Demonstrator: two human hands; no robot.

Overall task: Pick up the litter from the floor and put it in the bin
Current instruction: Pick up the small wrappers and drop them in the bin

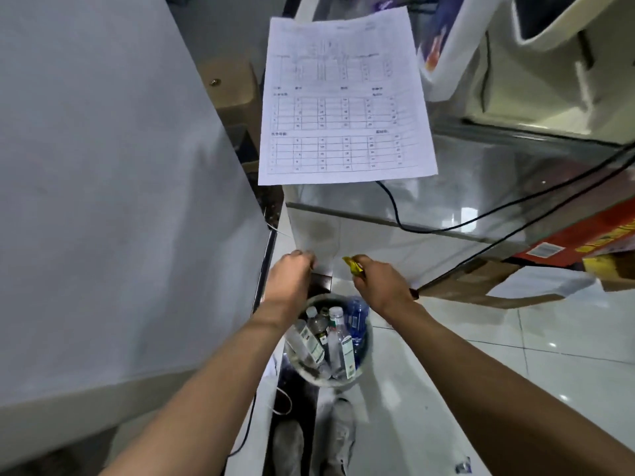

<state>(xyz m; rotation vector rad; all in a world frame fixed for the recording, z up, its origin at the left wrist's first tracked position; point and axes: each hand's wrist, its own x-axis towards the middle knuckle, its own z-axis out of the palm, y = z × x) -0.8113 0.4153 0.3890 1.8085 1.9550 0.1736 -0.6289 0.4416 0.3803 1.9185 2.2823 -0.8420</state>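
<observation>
Litter, a small crumpled yellow wrapper (354, 266), is pinched in the fingers of my right hand (379, 283), which I hold above the far rim of the bin (365, 364). My left hand (290, 280) reaches forward beside it, fingers curled down over the near edge of a white panel (316, 242); whether those fingers grip the edge or only rest on it I cannot tell. The two hands are near each other but apart, with the bin below and between the forearms.

Bin: round, pale-walled, standing on the glossy tiled floor (515, 355), touching or just beside a dark strip at its left. It holds several plastic bottles standing on end: clear ones with white labels (338, 352) at the middle and left, and a blue one (357, 317) against the right wall.

Surroundings: a large white surface (103, 166) fills the left side of the view. A printed sheet of tables (343, 101) lies over the far edge of a glass-topped counter (481, 187), across which black cables (498, 207) run. A red carton (577, 238) sits at the counter's right edge. My grey shoes (338, 438) stand on the floor just in front of the bin.
</observation>
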